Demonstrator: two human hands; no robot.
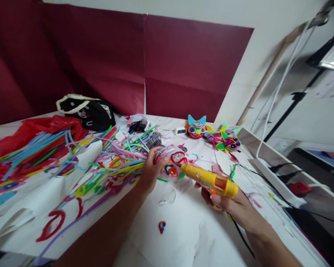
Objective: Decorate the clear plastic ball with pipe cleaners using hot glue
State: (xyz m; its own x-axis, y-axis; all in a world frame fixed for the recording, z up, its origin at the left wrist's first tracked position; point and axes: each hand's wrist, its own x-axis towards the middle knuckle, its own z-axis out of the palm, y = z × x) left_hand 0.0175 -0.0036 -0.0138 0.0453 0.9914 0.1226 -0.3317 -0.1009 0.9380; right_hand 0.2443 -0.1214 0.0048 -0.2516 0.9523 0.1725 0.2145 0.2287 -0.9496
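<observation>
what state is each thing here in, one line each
Yellow glue gun: in right hand, red light on
Round craft piece: held in left hand
Fuzzy strips: loose, spread out
Red plastic bag: open
Power strip: plugs inserted
Blue-eared figure: upright
White display: illegible
Black bag: slumped

No legible text, white print (82, 113) on black bag (99, 121) too blurred

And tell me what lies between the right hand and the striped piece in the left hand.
The front of the yellow glue gun, gripped by the right hand; in the head view its nozzle points at the striped piece, contact unclear.
</observation>
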